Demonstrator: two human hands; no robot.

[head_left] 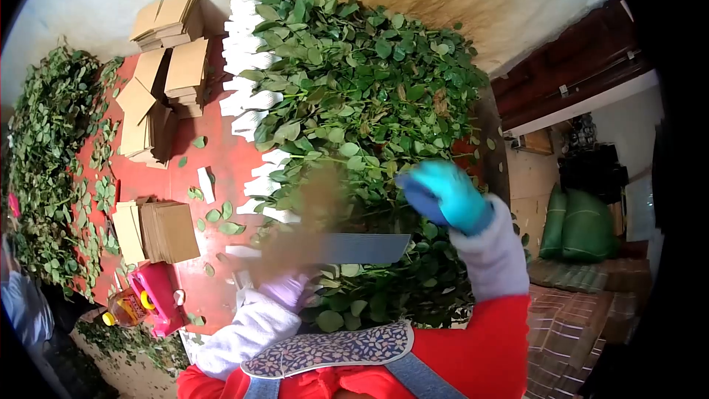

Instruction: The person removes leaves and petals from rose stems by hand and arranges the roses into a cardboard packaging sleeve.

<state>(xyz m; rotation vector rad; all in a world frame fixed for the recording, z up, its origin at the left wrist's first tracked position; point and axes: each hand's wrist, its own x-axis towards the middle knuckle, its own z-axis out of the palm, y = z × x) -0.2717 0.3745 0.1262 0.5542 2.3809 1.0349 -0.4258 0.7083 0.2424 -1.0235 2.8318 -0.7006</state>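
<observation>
My right hand, in a teal glove with a dark blue patch at its front, is raised over the leafy stems. It is smeared by motion, and I cannot make out its fingers or anything in them. My left hand, in a lavender glove, is low in front of me. Its fingers are hidden behind a brown motion-blurred shape. Right of that blur, a blue-grey ribbed strip lies across the leaves. White wrappings cover the left ends of the stem bunches.
Stacks of cardboard pieces stand on the red table. A pink object and a bottle with a yellow cap are at the near left. More foliage heaps at far left, beside a person's sleeve. Green sacks sit at right.
</observation>
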